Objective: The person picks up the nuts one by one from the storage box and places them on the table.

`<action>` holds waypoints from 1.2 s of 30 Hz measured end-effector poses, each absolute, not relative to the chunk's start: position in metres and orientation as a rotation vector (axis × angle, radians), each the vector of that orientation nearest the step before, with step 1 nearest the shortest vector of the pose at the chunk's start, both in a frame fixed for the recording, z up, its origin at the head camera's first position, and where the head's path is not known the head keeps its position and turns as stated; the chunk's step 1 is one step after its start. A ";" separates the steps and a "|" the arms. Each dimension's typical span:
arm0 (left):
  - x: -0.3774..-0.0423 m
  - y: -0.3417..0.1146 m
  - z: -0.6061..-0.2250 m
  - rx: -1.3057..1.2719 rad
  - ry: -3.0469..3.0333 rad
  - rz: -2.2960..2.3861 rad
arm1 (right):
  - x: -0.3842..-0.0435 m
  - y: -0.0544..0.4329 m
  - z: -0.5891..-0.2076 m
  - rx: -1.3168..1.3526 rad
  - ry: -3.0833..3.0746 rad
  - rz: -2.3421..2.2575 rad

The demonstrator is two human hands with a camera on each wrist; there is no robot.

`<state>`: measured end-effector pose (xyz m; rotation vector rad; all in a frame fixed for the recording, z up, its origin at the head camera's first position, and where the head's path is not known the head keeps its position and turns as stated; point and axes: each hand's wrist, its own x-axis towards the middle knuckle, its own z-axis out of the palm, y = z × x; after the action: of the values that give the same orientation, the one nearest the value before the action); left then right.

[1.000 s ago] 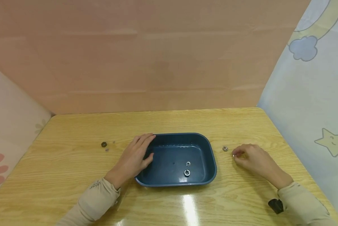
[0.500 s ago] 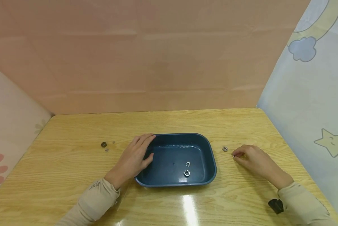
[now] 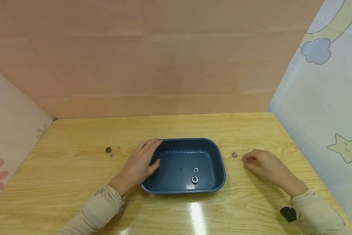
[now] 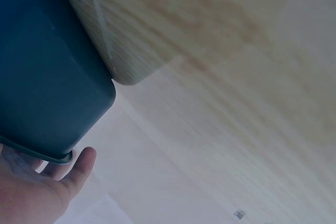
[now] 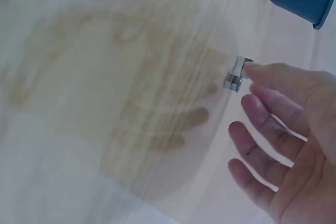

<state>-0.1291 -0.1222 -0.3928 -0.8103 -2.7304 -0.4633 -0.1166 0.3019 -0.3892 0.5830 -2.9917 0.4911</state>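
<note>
A dark blue plastic bin (image 3: 182,192) stands on the table with two silver hex nuts (image 3: 195,180) in its right half. My left hand (image 3: 137,166) rests on the bin's left rim, fingers fairly straight toward the back corner and thumb spread over the inside. Right of the bin, my right hand (image 3: 265,166) pinches a small silver nut (image 3: 244,162) between thumb and forefinger, close over the tabletop; the fingertips partly hide it. In the right wrist view the other fingers are loosely bent. Another silver nut (image 3: 234,154) lies just left of these fingertips.
Left of the bin, a dark nut (image 3: 108,149) lies on the wooden table (image 3: 76,176) near two tiny metal pieces (image 3: 111,156). A brown paper wall (image 3: 164,65) rises behind the table, and a patterned panel (image 3: 326,98) borders its right side.
The right fingertips shift very slightly around the small nut. The left hand, the bin and the other nuts stay in place.
</note>
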 end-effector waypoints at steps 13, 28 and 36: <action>-0.130 -0.121 -0.392 -0.808 -2.730 -0.470 | -0.113 0.282 -0.378 0.733 -2.787 0.460; -0.130 -0.120 -0.393 -0.810 -2.738 -0.469 | -0.110 0.255 -0.369 0.859 -2.476 0.557; -0.130 -0.121 -0.395 -0.817 -2.692 -0.469 | -0.109 0.237 -0.370 1.002 -2.420 0.586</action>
<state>-0.1298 -0.1212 -0.3946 -0.8167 -2.6915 -0.4695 -0.1092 0.2369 -0.3704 1.0020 -2.4203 0.5862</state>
